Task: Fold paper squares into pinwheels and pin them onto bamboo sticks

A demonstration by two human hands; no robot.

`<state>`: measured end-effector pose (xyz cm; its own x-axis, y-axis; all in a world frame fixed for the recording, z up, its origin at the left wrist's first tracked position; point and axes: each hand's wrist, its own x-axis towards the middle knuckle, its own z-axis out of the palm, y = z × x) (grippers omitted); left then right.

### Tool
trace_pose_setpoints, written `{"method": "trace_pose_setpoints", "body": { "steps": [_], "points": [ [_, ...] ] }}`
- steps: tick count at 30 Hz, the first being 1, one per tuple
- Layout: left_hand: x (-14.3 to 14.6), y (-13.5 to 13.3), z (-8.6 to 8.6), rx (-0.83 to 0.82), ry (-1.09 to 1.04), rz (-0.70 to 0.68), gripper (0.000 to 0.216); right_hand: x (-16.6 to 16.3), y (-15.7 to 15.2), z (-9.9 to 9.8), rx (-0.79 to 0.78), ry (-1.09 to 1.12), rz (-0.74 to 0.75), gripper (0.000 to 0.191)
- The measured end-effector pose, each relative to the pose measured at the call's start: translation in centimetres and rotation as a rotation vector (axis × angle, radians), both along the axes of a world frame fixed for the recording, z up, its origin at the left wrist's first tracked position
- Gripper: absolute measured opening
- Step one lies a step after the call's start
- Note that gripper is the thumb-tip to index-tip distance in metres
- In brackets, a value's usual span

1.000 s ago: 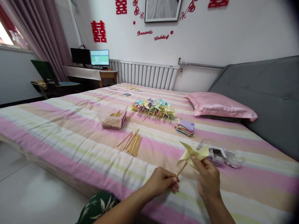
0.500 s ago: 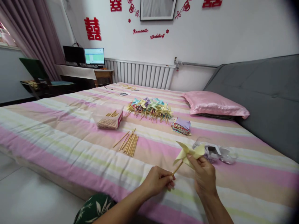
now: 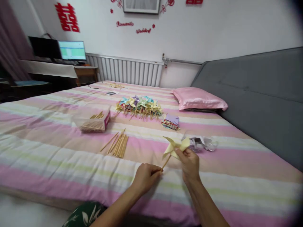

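Note:
A pale yellow paper pinwheel (image 3: pixel 170 147) on a thin wooden stick (image 3: pixel 166 161) is held above the bed between my two hands. My left hand (image 3: pixel 147 176) is closed around the lower end of the stick. With thumb and fingers, my right hand (image 3: pixel 190 161) pinches the pinwheel near its centre and right side; its fingertips are partly hidden behind the paper. Loose wooden sticks (image 3: pixel 121 145) lie on the bedspread to the left of my hands. Just beyond my right hand sit clear plastic containers (image 3: pixel 209 144), whose contents I cannot make out.
A clear box (image 3: pixel 93 126) holding more sticks stands at the left. Many finished pinwheels (image 3: pixel 142 105) lie in a heap further back, beside a stack of coloured paper squares (image 3: pixel 171 121). A pink pillow (image 3: pixel 199 99) rests near the grey headboard (image 3: pixel 255 91).
The view has swung to the right, so everything appears further left. Both hands keep their hold on the pinwheel, with little other visible movement.

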<state>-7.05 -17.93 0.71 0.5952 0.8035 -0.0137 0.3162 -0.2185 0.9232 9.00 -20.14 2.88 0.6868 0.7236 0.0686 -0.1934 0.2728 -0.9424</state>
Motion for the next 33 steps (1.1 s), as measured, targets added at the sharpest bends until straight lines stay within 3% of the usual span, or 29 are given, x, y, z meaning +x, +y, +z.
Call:
{"method": "trace_pose_setpoints", "body": {
  "steps": [10,17,22,29,33],
  "points": [
    [0.5,0.5,0.1,-0.011,0.029,-0.060,0.030,0.1,0.6,0.1,0.045,0.005,0.051,0.023],
    [0.5,1.0,0.0,-0.044,-0.010,-0.024,0.028,0.4,0.3,0.6,0.113,0.041,0.140,0.029],
    [0.0,1.9,-0.2,-0.064,-0.067,0.037,0.027,0.6,0.1,0.8,0.052,0.007,0.037,0.022],
    [0.0,2.1,-0.2,-0.066,-0.075,0.068,0.028,-0.2,0.0,0.6,-0.053,0.096,0.193,0.028],
    [0.0,2.0,-0.2,-0.062,-0.064,0.056,0.027,-0.1,0.1,0.5,-0.043,0.136,0.156,0.027]
  ]
}}
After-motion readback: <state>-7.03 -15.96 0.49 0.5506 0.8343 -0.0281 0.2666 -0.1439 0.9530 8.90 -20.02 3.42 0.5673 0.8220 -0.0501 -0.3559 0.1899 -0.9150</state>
